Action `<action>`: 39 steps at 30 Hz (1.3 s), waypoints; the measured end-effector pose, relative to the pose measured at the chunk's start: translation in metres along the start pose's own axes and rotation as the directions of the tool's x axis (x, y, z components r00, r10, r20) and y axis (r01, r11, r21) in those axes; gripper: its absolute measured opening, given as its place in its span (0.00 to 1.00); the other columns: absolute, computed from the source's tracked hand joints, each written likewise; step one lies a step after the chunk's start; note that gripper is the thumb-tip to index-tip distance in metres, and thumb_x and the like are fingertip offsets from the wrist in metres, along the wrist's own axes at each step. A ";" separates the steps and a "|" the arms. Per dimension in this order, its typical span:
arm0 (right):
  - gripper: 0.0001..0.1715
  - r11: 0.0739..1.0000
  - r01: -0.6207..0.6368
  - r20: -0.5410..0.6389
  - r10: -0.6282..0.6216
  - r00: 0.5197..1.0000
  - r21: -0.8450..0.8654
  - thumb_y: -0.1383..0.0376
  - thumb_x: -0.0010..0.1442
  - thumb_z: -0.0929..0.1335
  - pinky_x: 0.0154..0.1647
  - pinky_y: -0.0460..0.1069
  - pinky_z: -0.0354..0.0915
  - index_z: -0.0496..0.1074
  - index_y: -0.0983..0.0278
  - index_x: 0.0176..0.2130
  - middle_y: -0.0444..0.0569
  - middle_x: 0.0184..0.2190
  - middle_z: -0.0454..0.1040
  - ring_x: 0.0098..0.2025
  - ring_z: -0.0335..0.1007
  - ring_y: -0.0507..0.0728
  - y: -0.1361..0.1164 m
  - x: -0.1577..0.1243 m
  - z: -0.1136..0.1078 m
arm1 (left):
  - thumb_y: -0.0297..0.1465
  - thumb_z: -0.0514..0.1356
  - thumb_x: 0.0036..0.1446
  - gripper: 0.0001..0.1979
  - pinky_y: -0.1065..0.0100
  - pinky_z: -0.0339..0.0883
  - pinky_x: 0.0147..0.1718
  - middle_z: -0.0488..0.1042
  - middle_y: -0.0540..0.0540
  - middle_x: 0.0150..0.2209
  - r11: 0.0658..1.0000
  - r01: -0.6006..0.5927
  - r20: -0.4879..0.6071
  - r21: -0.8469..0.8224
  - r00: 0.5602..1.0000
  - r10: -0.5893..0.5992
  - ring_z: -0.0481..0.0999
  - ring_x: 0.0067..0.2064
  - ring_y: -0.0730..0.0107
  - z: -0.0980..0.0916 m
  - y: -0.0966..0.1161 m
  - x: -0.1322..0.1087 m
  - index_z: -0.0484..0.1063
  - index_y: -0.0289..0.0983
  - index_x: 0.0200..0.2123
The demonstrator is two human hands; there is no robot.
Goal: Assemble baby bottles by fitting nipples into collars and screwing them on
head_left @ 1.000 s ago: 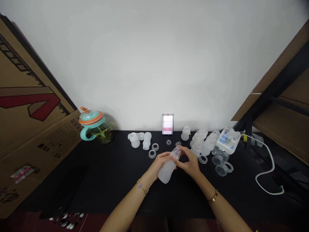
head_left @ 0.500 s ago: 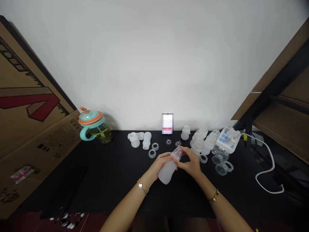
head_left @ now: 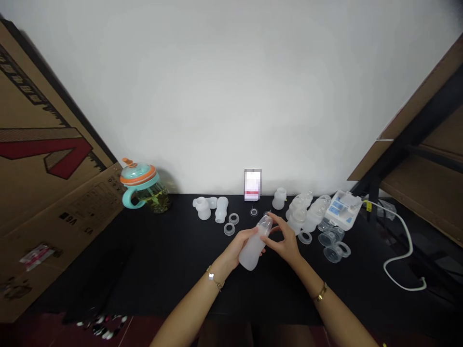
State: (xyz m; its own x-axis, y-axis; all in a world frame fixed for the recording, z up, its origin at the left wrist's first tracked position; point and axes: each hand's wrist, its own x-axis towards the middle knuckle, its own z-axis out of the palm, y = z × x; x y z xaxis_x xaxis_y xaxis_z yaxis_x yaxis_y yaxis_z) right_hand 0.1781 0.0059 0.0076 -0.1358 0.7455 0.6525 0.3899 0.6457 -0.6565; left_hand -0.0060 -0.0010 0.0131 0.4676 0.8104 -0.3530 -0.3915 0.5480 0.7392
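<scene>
A frosted white baby bottle (head_left: 251, 254) is tilted above the table, its clear domed cap (head_left: 265, 222) pointing up and away from me. My left hand (head_left: 235, 246) is closed around the bottle's body, with the thumb near its neck. On the other side, my right hand (head_left: 286, 242) grips the capped end, thumb at the collar and index finger along the dome. Just beyond lie two small clear valve-like discs, one of them (head_left: 253, 212) in plain sight and the other partly behind my right fingers. White collar rings (head_left: 229, 229) rest to the left.
White bottle-like parts (head_left: 203, 209) stand at the back left. Several capped bottles (head_left: 314, 213), a ring (head_left: 305, 237), clear cups (head_left: 332, 253) and a white case (head_left: 342, 210) with a cable (head_left: 408, 241) sit right. A tea jug (head_left: 144, 188) and a blurred-out card (head_left: 252, 185) stand along the wall.
The bottle has risen slightly in view, its base a little further from me. Both hands keep their grip, and my right fingers have shifted slightly around the cap.
</scene>
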 end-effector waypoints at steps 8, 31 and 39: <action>0.30 0.999 -0.031 -0.019 0.031 0.999 0.017 0.57 0.57 0.74 0.33 0.52 0.76 0.69 0.57 0.57 0.51 0.45 0.76 0.37 0.75 0.58 0.000 -0.002 -0.001 | 0.46 0.65 0.55 0.23 0.69 0.72 0.24 0.78 0.42 0.28 1.000 0.020 0.000 -0.001 1.000 -0.020 0.78 0.25 0.65 0.003 0.002 -0.004 0.77 0.29 0.39; 0.27 0.997 -0.075 -0.022 0.074 0.997 -0.009 0.58 0.55 0.74 0.34 0.54 0.76 0.73 0.59 0.54 0.50 0.40 0.80 0.34 0.76 0.58 -0.001 0.001 -0.002 | 0.45 0.74 0.43 0.23 0.69 0.68 0.25 0.78 0.44 0.25 0.922 -0.177 0.005 0.345 0.982 0.186 0.78 0.25 0.64 0.006 0.001 -0.004 0.80 0.31 0.34; 0.28 0.987 -0.146 -0.013 0.147 0.989 0.062 0.57 0.56 0.74 0.35 0.54 0.76 0.72 0.58 0.55 0.48 0.37 0.80 0.33 0.76 0.58 -0.003 -0.002 0.002 | 0.44 0.74 0.43 0.22 0.68 0.68 0.26 0.78 0.45 0.26 0.913 -0.193 0.018 0.360 0.980 0.200 0.78 0.26 0.64 0.005 0.003 -0.006 0.80 0.31 0.35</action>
State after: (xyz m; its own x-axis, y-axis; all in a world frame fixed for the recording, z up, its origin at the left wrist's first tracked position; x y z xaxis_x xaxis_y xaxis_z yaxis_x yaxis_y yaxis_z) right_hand 0.1753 0.0034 0.0074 -0.0651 0.8302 0.5537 0.3480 0.5389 -0.7671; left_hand -0.0063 -0.0053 0.0205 0.3942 0.8996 -0.1878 -0.1623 0.2693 0.9493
